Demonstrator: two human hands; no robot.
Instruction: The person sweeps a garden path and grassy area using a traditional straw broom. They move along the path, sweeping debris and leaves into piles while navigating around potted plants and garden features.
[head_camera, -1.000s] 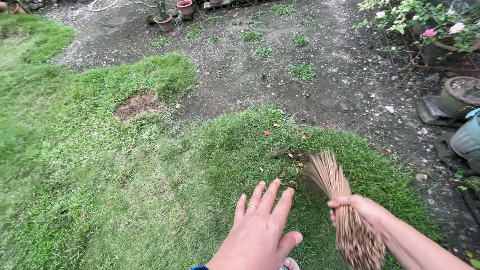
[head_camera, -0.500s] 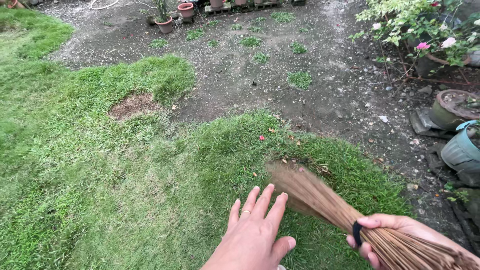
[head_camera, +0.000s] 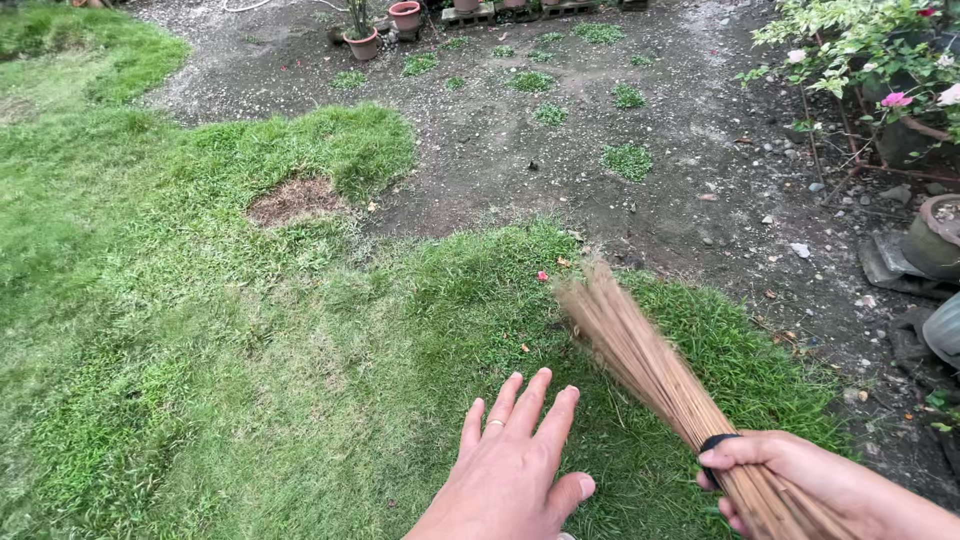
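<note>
My right hand (head_camera: 790, 475) grips a bundle of thin brown sticks, a hand broom (head_camera: 640, 355), near a black band around it. The broom's spread tips reach up and left over the grass to the edge of the bare dirt. My left hand (head_camera: 515, 460) hovers flat over the grass with fingers apart, a ring on one finger, holding nothing. A few dry leaves and a small pink petal (head_camera: 542, 275) lie on the grass near the broom tips.
Grass lawn (head_camera: 200, 330) with a bare brown patch (head_camera: 295, 200) fills the left. Gravelly dirt (head_camera: 600, 110) lies beyond. Clay pots (head_camera: 404, 14) stand at the top, and pots (head_camera: 935, 235) with a flowering shrub (head_camera: 870, 45) stand at the right edge.
The broom has swung from pointing upright to sweeping left, then its tips moved up toward the dirt edge. My left hand stayed flat over the grass.
</note>
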